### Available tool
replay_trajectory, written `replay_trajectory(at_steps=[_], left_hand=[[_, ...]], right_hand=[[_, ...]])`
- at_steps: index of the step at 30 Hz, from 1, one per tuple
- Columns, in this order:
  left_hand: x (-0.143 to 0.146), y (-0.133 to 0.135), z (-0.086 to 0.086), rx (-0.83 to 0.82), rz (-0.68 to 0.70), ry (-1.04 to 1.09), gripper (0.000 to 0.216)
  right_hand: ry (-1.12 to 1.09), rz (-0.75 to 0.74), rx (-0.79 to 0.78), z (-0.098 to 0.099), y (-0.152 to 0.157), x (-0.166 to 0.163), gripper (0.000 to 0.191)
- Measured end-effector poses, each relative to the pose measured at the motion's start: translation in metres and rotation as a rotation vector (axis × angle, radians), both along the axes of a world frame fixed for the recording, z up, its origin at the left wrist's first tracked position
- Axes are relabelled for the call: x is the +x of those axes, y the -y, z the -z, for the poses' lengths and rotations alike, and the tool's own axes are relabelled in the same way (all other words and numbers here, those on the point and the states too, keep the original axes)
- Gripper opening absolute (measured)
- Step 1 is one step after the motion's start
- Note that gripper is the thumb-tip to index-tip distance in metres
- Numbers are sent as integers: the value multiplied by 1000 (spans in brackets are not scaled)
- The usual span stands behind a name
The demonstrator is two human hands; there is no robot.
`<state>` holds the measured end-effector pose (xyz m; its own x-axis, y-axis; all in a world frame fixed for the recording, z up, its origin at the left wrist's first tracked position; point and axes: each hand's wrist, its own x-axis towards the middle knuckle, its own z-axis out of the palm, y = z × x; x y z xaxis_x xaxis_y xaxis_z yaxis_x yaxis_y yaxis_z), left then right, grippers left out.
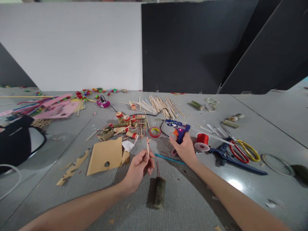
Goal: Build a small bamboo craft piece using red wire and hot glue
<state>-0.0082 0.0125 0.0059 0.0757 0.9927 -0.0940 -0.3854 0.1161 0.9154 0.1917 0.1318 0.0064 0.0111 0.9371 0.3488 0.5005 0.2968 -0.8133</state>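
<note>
Pinched in my left hand is a thin wooden stick, held upright with red thread near its top. A red cord runs down from there to a dark bamboo tube lying on the floor. My right hand is wrapped round the handle of a blue glue gun, its nozzle pointing left and a small red light glowing on its side. Just right of that hand sits a spool of red cord. Between my hands a blue strip lies on the floor.
Bamboo pieces with red bands are heaped left of centre, by a roll of red tape. Behind lie loose sticks. Brown cardboard is at left; blue cutters and scissors at right. Black and white panels stand behind.
</note>
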Motion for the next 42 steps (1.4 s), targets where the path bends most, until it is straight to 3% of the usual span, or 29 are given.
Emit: replay_trajectory(at_steps=[7, 12, 21, 29, 42], left_hand=[[1, 0, 0, 3, -2, -4, 30], [0, 0, -1, -1, 3, -29, 30], [1, 0, 0, 21, 7, -49, 28], [1, 0, -2, 16, 11, -80, 32], [1, -1, -4, 31, 27, -195, 35]], right_hand=[[36, -29, -33, 5, -8, 5, 29], [131, -57, 132, 6, -8, 3, 25], [167, 38, 214, 14, -11, 6, 26], [240, 10, 183, 17, -14, 6, 21], [388, 17, 157, 24, -18, 6, 29]])
